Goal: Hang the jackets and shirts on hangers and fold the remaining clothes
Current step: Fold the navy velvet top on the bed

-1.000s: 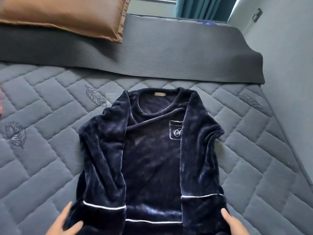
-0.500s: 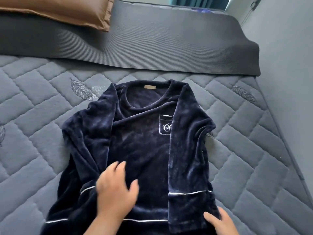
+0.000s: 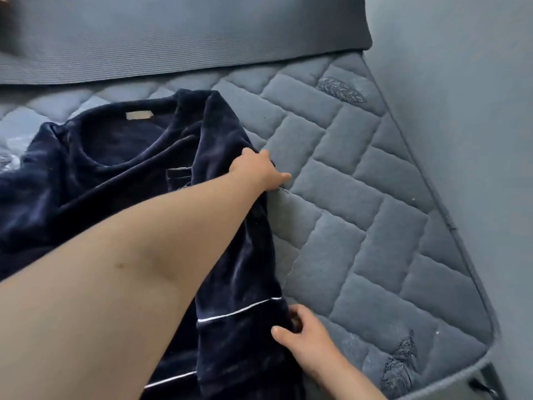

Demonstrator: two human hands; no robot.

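Observation:
A dark navy velvet top [image 3: 109, 174] with white piping lies face up on the grey quilted mattress [image 3: 360, 226], its right sleeve folded down along the body. My left arm crosses over the top, and my left hand [image 3: 256, 170] grips the garment's right edge near the shoulder, thumb pointing out over the mattress. My right hand [image 3: 302, 336] pinches the same edge lower down, just below the white stripe of the sleeve cuff [image 3: 239, 310]. The chest pocket is partly hidden by my left forearm.
A dark ribbed mat [image 3: 202, 36] runs across the head of the bed, with a sliver of brown pillow [image 3: 3, 1] at the top left. A grey wall [image 3: 461, 96] borders the mattress on the right. The mattress corner [image 3: 476, 356] ends at the lower right.
My left hand left the middle of the top and reached across to its right edge. My right hand moved up to the sleeve cuff. The view swung right and closer.

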